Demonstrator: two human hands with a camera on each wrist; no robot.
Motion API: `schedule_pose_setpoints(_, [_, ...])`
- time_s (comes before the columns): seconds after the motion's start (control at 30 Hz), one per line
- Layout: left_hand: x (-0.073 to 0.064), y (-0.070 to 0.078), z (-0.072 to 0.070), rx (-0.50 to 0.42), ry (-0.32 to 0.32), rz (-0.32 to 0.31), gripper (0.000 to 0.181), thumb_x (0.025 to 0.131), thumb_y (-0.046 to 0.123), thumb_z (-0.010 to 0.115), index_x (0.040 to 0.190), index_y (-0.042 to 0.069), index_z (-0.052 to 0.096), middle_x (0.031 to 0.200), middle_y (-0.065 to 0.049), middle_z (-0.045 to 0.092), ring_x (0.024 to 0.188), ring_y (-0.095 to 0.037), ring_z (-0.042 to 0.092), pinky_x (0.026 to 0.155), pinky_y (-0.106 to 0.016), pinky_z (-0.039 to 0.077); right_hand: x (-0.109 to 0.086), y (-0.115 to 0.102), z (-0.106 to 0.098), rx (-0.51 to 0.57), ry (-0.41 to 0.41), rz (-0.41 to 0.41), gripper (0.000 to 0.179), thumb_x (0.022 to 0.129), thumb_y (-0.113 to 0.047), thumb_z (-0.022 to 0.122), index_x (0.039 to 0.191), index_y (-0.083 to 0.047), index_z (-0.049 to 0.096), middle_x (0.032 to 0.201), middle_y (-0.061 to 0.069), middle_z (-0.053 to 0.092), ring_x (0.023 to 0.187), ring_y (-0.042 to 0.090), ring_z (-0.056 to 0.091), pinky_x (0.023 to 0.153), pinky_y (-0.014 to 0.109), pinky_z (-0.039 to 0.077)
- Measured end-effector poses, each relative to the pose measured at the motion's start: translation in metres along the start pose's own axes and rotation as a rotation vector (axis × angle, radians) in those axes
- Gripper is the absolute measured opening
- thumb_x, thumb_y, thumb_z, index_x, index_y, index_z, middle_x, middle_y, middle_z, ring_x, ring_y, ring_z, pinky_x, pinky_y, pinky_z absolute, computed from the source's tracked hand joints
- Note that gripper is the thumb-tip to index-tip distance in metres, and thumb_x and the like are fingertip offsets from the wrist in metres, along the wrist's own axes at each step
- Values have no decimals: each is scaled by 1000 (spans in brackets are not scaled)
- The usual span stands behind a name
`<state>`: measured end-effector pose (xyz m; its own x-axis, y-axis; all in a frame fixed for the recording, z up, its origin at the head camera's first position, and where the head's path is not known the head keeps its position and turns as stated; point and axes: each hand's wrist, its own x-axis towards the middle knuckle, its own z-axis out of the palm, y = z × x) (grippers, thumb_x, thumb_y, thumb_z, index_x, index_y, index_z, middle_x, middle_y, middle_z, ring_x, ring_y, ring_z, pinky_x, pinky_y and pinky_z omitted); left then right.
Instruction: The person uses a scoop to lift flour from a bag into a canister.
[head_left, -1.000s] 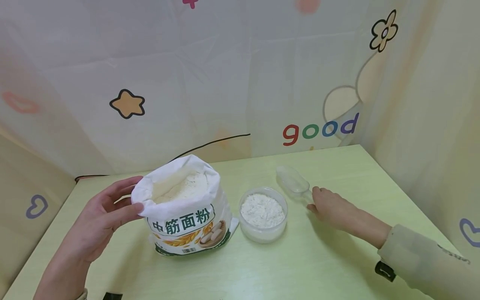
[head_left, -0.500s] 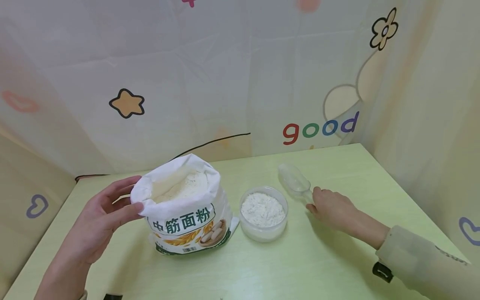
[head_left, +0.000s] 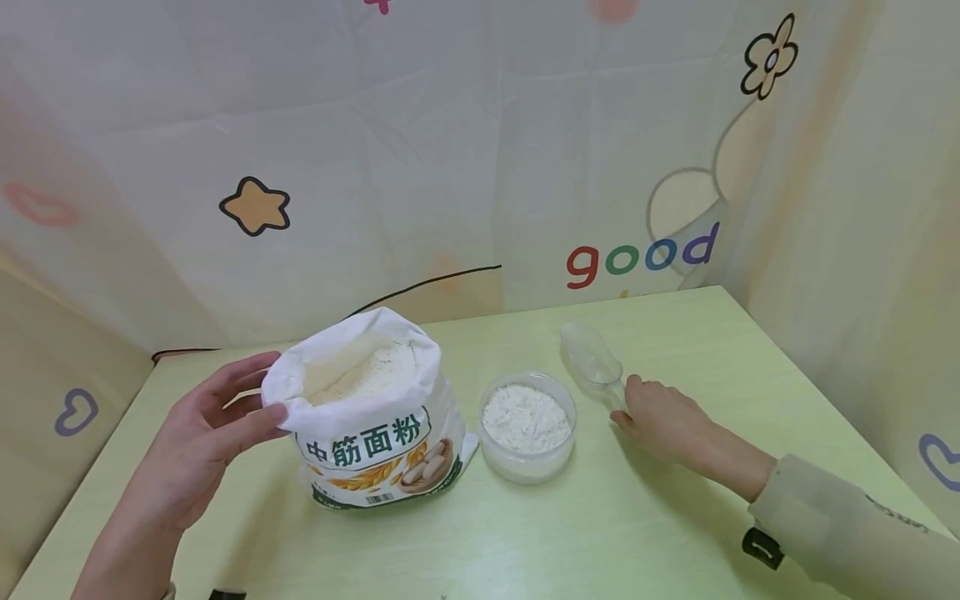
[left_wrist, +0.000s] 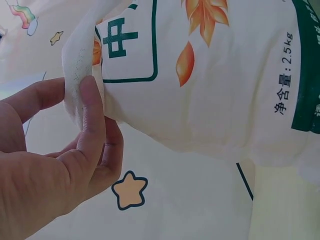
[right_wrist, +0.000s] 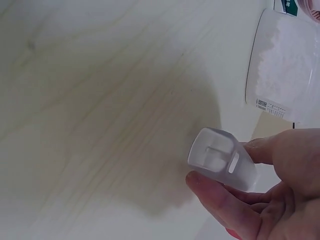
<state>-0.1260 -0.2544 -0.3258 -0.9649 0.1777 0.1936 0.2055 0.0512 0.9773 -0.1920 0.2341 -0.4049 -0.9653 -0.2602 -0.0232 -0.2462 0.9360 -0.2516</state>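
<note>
A white flour bag [head_left: 378,467] with its top rolled back stands on the table, pale flour showing inside. My left hand [head_left: 191,450] pinches its folded rim on the left side; in the left wrist view, thumb and fingers hold the white fold of the bag [left_wrist: 190,115]. To the right, my right hand [head_left: 671,429] grips a clear plastic scoop [head_left: 590,357] by its handle. The scoop's bowl points away from me and looks bare of flour. From the right wrist view, the end of the scoop's handle [right_wrist: 217,152] sticks out between thumb and fingers.
Between bag and scoop sits a round clear tub [head_left: 527,467], heaped with white flour, close beside the bag. All stand on a pale green table [head_left: 480,550]. Behind and at both sides hang printed curtains [head_left: 420,167].
The scoop's bowl has shifted slightly right and away from me, with the right hand nearly in place. The left hand keeps its hold on the bag's rim.
</note>
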Motion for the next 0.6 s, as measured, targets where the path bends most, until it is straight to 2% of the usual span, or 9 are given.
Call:
schedule_pose_setpoints(0.3, [-5,-2,1,-10,40,-2,47,98,-7,63,143,5,55,134,-9,55,107,-19,67,87,-31,58,1,1,2,50,-10,0,34,97,-18,72,94,7,49,70,8,49,56,20,47,48,29,41])
schedule_pose_setpoints(0.47, [-7,-6,-1,-13,63,25,44,100,-5,60,143,5,55,133,-9,56,108,-19,66,87,-29,57,-1,3,-2,100,-22,55,46,97,-32,73,103,6,48,72,9,51,57,21,52,48,31,43])
schedule_pose_setpoints(0.6, [-8,-9,-3,-40,114,59,41,102,-3,58,142,6,57,129,-9,58,105,-18,65,85,-28,58,-2,10,-8,107,-3,68,57,97,-42,70,113,8,48,75,9,55,60,23,54,50,35,45])
